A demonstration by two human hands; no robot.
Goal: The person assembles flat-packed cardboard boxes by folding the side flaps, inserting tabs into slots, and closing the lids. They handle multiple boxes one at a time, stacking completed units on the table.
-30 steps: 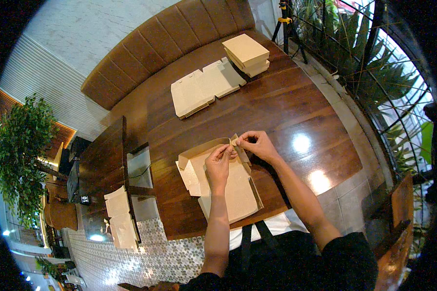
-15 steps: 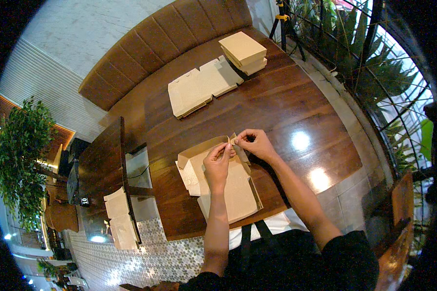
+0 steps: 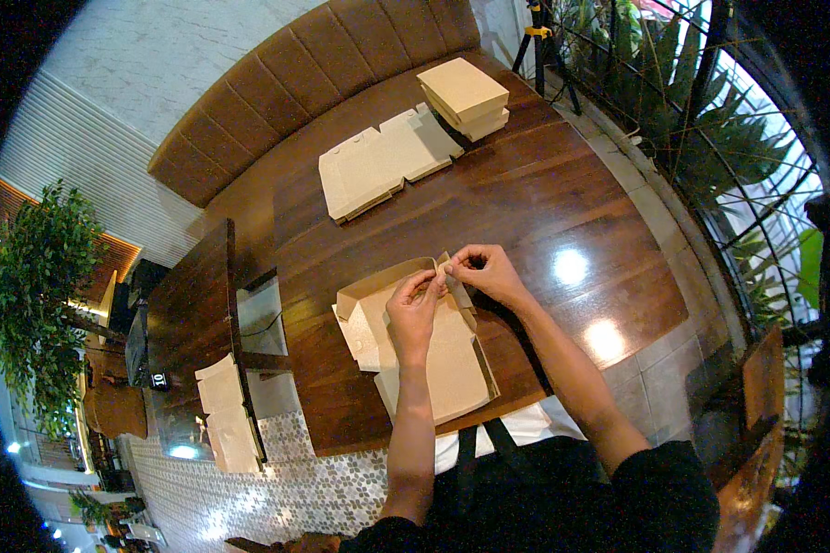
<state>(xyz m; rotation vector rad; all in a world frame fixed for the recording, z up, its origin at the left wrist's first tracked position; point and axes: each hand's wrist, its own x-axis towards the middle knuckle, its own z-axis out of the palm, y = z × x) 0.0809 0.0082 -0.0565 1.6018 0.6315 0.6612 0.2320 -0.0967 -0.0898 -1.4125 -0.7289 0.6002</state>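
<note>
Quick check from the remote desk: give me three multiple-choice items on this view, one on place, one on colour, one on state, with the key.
1. Where is the stack of folded boxes?
A. at the far end of the table
B. on the floor
C. in the person's lap

2. What colour is the cardboard box blank under the hands?
A. white
B. light brown
C. blue

3. What are the left hand and right hand doing?
A. resting flat on the wood
B. both pinching one corner flap of the blank
C. holding a cup

Key: 1 A, the stack sits at the far table end near the bench. 2 B, the blank is tan like the flat sheets beyond it. 3 B, the fingertips of both hands meet at the raised far corner.
</note>
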